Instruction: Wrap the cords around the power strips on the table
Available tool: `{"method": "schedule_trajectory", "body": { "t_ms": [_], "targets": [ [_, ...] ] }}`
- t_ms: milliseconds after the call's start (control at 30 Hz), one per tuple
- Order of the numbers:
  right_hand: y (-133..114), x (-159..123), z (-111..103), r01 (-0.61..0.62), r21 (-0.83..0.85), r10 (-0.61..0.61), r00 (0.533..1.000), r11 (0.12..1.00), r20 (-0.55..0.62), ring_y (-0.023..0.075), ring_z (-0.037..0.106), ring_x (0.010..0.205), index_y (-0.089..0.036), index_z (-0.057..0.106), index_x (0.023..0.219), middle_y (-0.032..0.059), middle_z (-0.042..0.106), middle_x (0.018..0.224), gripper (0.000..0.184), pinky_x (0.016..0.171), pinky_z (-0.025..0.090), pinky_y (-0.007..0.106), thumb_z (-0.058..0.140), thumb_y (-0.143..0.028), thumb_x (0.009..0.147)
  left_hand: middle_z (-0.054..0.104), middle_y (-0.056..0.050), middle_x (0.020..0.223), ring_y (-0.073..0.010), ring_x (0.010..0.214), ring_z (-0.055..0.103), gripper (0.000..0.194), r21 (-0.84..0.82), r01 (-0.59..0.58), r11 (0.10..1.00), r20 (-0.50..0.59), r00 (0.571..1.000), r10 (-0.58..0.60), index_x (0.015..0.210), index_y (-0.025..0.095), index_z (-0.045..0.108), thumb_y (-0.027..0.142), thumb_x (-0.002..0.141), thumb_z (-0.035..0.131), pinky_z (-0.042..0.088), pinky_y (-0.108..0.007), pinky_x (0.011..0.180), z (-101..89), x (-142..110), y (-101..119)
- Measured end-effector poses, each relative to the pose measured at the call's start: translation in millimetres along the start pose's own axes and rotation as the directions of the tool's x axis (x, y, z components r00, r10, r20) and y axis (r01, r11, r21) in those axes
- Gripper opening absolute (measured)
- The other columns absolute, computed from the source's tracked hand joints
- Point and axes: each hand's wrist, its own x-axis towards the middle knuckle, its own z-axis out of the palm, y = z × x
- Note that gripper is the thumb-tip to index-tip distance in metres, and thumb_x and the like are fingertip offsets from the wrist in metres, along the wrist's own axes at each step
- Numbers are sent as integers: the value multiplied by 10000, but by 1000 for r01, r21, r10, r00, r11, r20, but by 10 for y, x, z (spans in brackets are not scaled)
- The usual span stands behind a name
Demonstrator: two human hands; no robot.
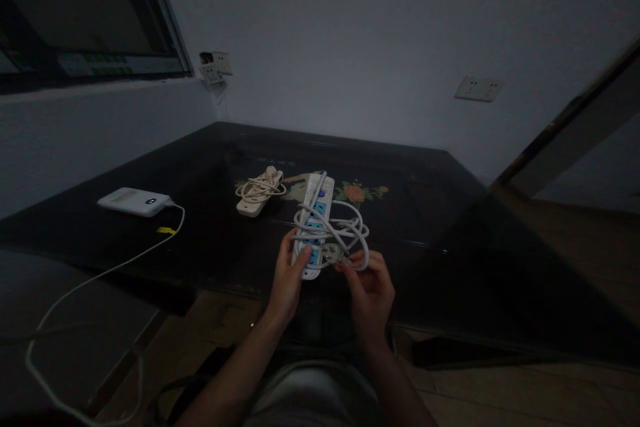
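Our left hand (pixel 289 271) is closed around the near end of the power strip (pixel 316 213), whose long axis runs away from us, tipped slightly right. Our right hand (pixel 371 283), nearer the plug (pixel 332 253), pinches there with bent fingers, just right of the strip.

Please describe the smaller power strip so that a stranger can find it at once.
On the black table, look beyond the left hand, slightly to its left. There lies a cream strip, its thin cord bundled on top. The white strip beside it has blue sockets; this one shows none.
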Motion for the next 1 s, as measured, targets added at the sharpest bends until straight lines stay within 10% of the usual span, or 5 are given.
{"method": "schedule_trajectory", "body": {
  "t_ms": [300, 633, 1000],
  "targets": [
    [103, 42, 15, 344, -441, -367, 930, 829, 36, 166, 541, 729, -237, 534, 757, 26, 555, 780, 136, 663, 446, 303, 583, -143, 842, 597, -45, 1234, -198, 1157, 560, 543, 69, -35, 997, 14, 999, 34, 1233, 244, 486, 320, 750, 722, 426, -278, 969, -38, -12, -56],
    [230, 75, 62, 383, -475, -349, 923, 792, 163, 114, 475, 556, -217, 434, 663, -35, 473, 608, 241, 554, 377, 237, 548, -167, 870, 632, -53, 1160, -193, 1064, 599, 526, 87, -42, 995, 13, 999, 41, 1212, 211, 502, 357, 752, 711, 450, -279, 907, -74, 5, -79],
    [185, 34, -121, 414, -440, -234, 883, 797, 406, 173, 596, 776, -183, 604, 889, 54, 650, 818, 107, 709, 472, 277, 501, -171, 914, 664, -30, 1066, -154, 913, 646, 518, -25, 14, 1000, 4, 1000, -14, 1173, 216, 523, 330, 717, 739, 485, -241, 803, -101, 61, -46]
  ]
}}
